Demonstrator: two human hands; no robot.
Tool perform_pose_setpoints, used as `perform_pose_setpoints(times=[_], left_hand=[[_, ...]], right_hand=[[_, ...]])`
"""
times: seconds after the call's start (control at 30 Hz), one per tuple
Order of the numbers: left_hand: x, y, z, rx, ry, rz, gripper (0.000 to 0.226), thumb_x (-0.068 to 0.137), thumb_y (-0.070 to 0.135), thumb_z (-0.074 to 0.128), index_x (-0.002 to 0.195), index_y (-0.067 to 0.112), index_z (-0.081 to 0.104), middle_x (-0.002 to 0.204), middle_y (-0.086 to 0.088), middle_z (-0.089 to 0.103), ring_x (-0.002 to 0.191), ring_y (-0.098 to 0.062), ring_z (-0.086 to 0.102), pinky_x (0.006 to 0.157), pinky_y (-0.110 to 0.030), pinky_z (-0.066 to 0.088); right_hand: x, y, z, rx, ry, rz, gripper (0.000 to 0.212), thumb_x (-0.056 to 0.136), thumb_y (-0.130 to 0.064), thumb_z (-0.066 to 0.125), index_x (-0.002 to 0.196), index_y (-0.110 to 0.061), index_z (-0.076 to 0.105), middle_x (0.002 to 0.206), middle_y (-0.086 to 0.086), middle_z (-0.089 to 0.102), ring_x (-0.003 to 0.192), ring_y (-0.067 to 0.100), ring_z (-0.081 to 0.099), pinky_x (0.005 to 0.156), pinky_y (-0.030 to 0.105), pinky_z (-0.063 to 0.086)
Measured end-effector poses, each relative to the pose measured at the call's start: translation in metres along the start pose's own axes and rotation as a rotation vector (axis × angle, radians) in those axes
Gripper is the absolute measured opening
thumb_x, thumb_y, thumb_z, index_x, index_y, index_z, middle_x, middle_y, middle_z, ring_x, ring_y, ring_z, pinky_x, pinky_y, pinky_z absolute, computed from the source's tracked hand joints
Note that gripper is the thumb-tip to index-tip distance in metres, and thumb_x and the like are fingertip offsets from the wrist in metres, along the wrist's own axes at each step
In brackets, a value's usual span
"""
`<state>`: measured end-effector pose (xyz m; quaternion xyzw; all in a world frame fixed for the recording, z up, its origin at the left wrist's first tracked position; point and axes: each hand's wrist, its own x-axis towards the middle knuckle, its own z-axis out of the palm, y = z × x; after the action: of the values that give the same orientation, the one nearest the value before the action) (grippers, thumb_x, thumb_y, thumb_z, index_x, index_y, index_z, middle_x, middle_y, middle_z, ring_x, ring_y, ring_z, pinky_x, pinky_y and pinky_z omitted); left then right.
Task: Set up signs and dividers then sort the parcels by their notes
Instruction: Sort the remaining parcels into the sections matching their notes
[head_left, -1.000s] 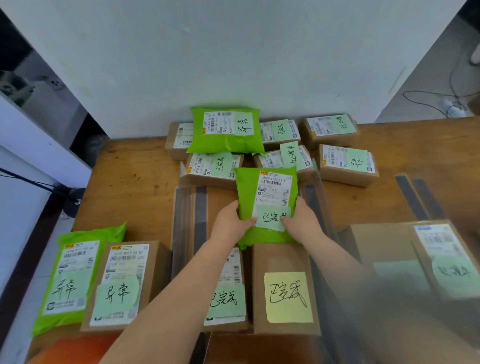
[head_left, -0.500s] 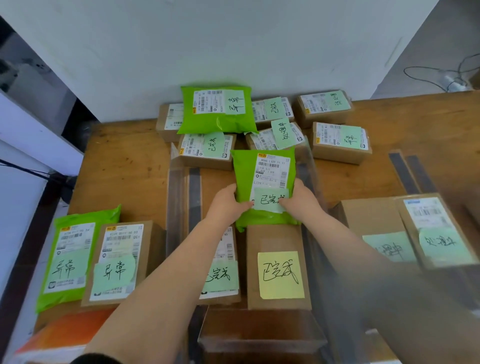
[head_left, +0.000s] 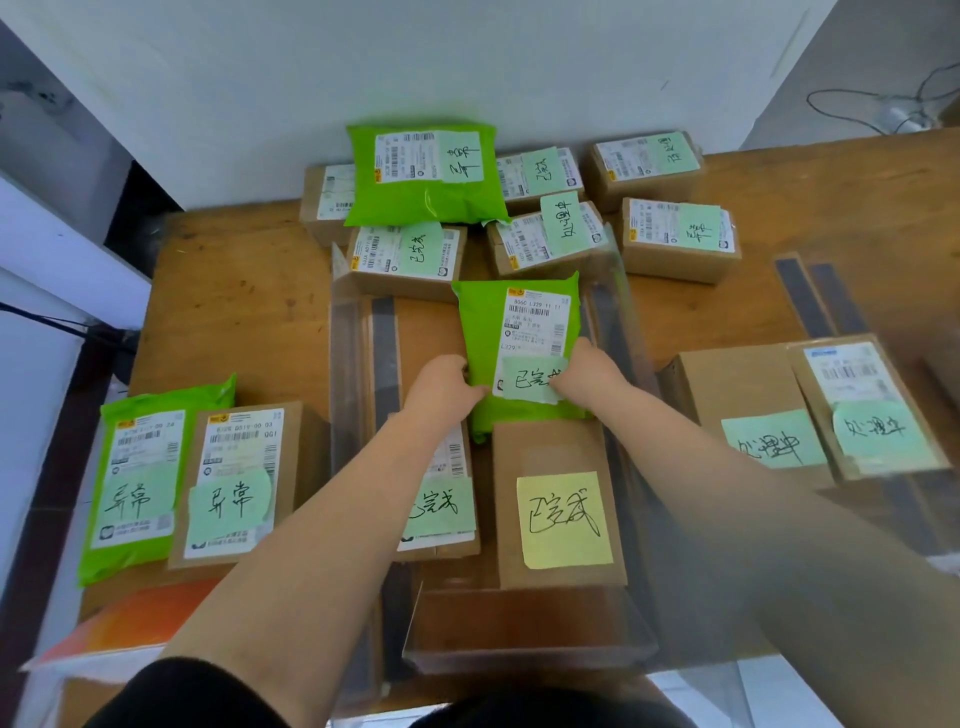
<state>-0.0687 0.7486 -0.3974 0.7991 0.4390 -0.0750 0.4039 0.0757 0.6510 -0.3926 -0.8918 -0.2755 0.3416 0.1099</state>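
Now we grip the green mailer (head_left: 498, 343) in both left hand (head_left: 441, 384) and right hand (head_left: 589, 371) mid-tabletop between the clear dividers (head_left: 348, 364), where our thumb could peel its loose note (head_left: 530, 376).

The light is bright and soft, and shadows under the boxes are faint. The wall (head_left: 467, 62) looks pale and washed out. Edges bend outward from the wide lens, and the right arm (head_left: 779, 545) looks blurry and smeared.

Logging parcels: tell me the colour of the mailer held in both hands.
Bright green mailer, seen in the head view.
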Motion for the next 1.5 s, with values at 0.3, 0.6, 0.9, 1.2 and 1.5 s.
perform_pose_setpoints(times=[0.3,0.6,0.9,1.2,1.5], left_hand=[[-0.003,-0.004,0.003,0.100,-0.002,-0.016,0.027,0.087,0.025,0.062,0.108,0.011,0.057,0.109,-0.008,0.063,0.096,-0.024,0.059,0.081,-0.038,0.050],[0.002,0.005,-0.019,0.110,0.078,-0.004,0.035,0.086,0.028,0.060,0.116,0.013,0.053,0.113,-0.007,0.060,0.097,-0.023,0.056,0.074,-0.032,0.043],[0.037,0.024,-0.067,0.079,0.219,0.031,0.046,0.088,0.028,0.058,0.129,0.009,0.049,0.126,-0.010,0.056,0.112,-0.026,0.054,0.085,-0.036,0.046],[0.097,0.028,-0.113,-0.003,0.556,0.015,0.060,0.086,0.031,0.061,0.136,0.009,0.039,0.137,-0.012,0.044,0.129,-0.030,0.035,0.103,-0.040,0.032],[0.143,0.016,-0.142,-0.355,0.541,-0.130,0.055,0.087,0.036,0.061,0.131,0.009,0.043,0.118,0.005,0.049,0.097,-0.007,0.042,0.080,-0.025,0.036]], right_hand=[[0.000,-0.003,0.010,-0.016,0.027,-0.017,0.065,0.085,-0.009,0.061,0.136,0.002,0.023,0.136,0.020,0.040,0.124,0.036,0.043,0.098,0.043,0.040],[0.007,-0.025,-0.008,-0.208,0.062,-0.225,0.066,0.083,-0.021,0.061,0.138,-0.009,0.027,0.140,0.014,0.030,0.128,0.036,0.031,0.099,0.044,0.036],[0.035,-0.064,-0.041,-0.206,0.119,-0.311,0.067,0.086,-0.027,0.062,0.141,-0.009,0.028,0.143,0.013,0.032,0.129,0.035,0.032,0.098,0.045,0.037],[0.109,-0.127,-0.077,0.215,0.182,-0.417,0.064,0.082,-0.029,0.065,0.137,-0.009,0.039,0.135,0.014,0.046,0.125,0.030,0.043,0.103,0.041,0.037],[0.173,-0.167,-0.094,0.448,0.103,-0.306,0.066,0.083,-0.034,0.066,0.135,-0.008,0.035,0.130,0.010,0.052,0.109,0.023,0.052,0.083,0.027,0.039]])
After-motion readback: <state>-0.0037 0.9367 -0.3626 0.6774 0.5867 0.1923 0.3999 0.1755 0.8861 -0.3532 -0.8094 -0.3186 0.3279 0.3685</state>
